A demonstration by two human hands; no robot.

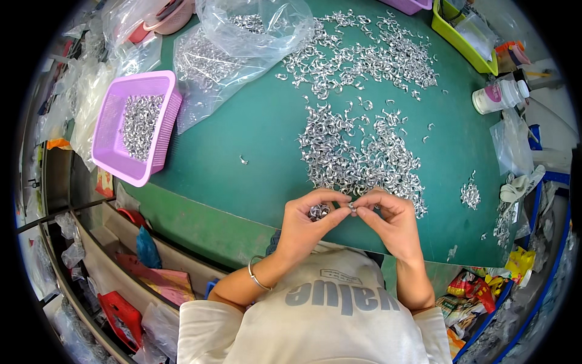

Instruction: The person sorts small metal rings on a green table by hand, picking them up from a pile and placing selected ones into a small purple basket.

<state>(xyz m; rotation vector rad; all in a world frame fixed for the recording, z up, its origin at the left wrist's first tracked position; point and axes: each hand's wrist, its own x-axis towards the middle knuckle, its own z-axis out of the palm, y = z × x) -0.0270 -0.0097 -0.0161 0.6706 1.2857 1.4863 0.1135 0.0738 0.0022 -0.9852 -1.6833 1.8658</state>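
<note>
A green table [236, 188] stands beside cluttered shelving [106, 282], and both hands [303, 224] [391, 221] pinch a silver piece [351, 207]

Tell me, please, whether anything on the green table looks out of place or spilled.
One small curved metal piece lies by itself on the left part of the table, between the lilac basket and the main heap. It looks stray because most others are gathered together. Nothing looks clearly damaged.
</note>
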